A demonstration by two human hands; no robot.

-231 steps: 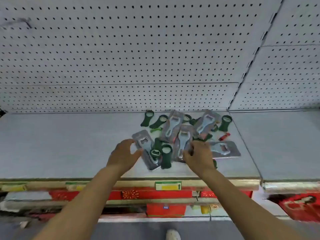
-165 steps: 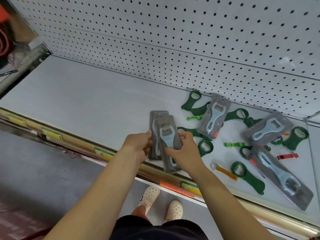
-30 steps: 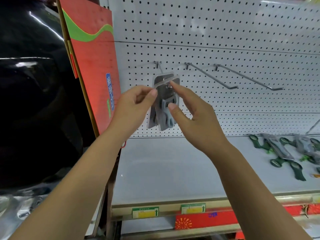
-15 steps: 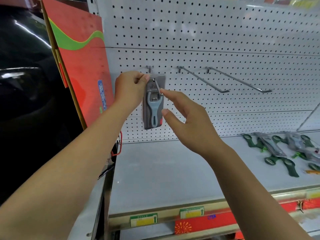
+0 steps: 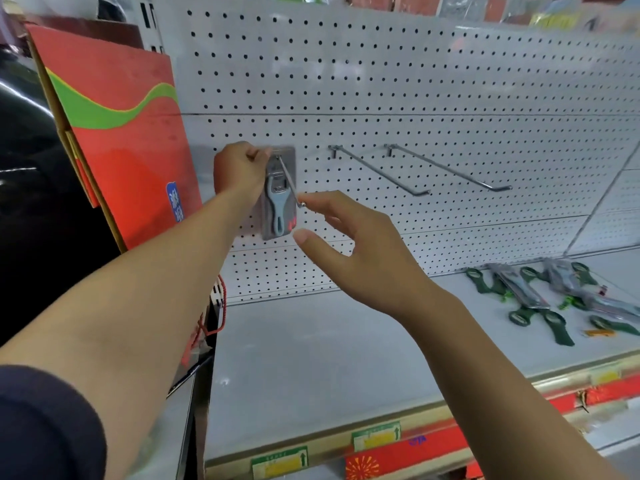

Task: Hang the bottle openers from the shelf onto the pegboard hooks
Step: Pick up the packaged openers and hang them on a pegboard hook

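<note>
Nearest the camera, a dark sleeve (image 5: 41,427) covers the upper left arm; both bare forearms reach forward and up over the shelf (image 5: 311,358). The shelf's front edge carries two green-and-yellow price labels (image 5: 280,460), each with an upward arrow, their print too small to read, and a red strip (image 5: 408,452) with a sunburst motif.

The right hand (image 5: 356,251) is held palm-left with fingers loosely spread and holding nothing; its index fingertip (image 5: 311,201) touches the ball tip of the leftmost hook (image 5: 290,183), the thumb apart below.

On the shelf to the far right lie the loose bottle openers (image 5: 540,296), green ones mixed with carded ones, pointing various ways.

Farther back, the left hand (image 5: 239,171) is curled round the upper left edge of a carded bottle opener (image 5: 278,199), pinching it close to the pegboard (image 5: 415,81). The card hangs on the leftmost hook, which passes through its top. Its long axis is vertical: metal head up, blue-grey handle down. A red mark at the card's lower right is illegible.

Two bare hooks (image 5: 379,171) project from the pegboard to the right, slanting toward the viewer.

Left of the pegboard stands a red panel (image 5: 114,133) with a green wave and a blue label (image 5: 175,202) whose white characters cannot be read
</note>
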